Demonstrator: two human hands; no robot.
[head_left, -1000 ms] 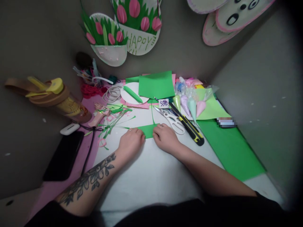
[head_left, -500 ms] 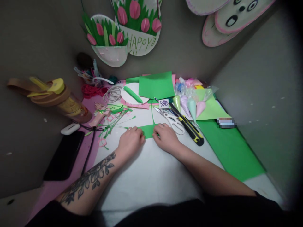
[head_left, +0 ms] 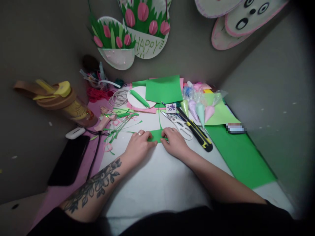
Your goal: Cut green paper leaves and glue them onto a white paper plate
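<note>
Strip (head_left: pixel 156 136), green and seemingly paper, lies on your desk (head_left: pixel 147 183) between your left grip (head_left: pixel 139 143) and your right grip (head_left: pixel 174 140). Your left thumb and forefinger stand apart, touching its left part; your right fingers curl at its right part. Whether either grip is pinching, this view cannot tell. Judged by look, the piece should handle light, thin and bendable, prone to unwanted creases. Best hold: both ends, lightly, near the edges. Scissors (head_left: pixel 175 120) lie just beyond the right grip.
</note>
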